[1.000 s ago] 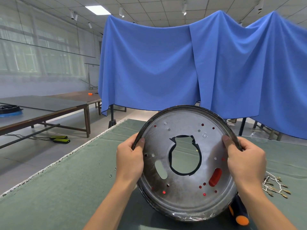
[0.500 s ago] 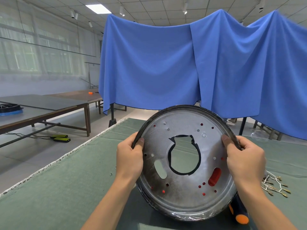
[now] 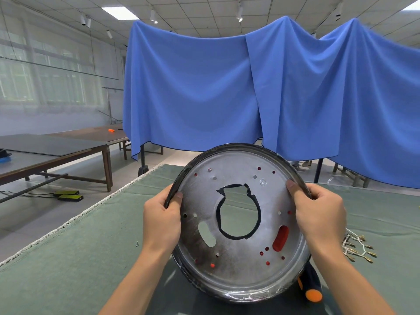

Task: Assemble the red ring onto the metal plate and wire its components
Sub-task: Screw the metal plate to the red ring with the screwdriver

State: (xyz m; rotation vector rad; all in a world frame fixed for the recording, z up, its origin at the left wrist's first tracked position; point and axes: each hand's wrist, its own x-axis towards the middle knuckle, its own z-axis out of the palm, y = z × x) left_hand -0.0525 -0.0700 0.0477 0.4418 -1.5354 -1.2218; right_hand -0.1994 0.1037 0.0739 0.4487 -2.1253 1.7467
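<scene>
A round metal plate (image 3: 238,269) with a black rim and a large centre hole stands tilted on its lower edge on the green table, its flat face toward me. Red (image 3: 280,238) shows through a slot and several small holes; the red ring itself is hidden behind the plate. My left hand (image 3: 161,220) grips the plate's left rim, thumb on the face. My right hand (image 3: 320,215) grips the right rim the same way. White wires with brass terminals (image 3: 356,247) lie on the table to the right.
A black and orange screwdriver handle (image 3: 311,286) lies under the plate's lower right edge. A small screw (image 3: 137,243) lies on the green mat (image 3: 68,269) to the left. Blue cloth (image 3: 204,87) hangs behind the table. Other tables (image 3: 56,146) stand at left.
The plate and both hands keep almost the same pose; the plate shifts only slightly in my grip.
</scene>
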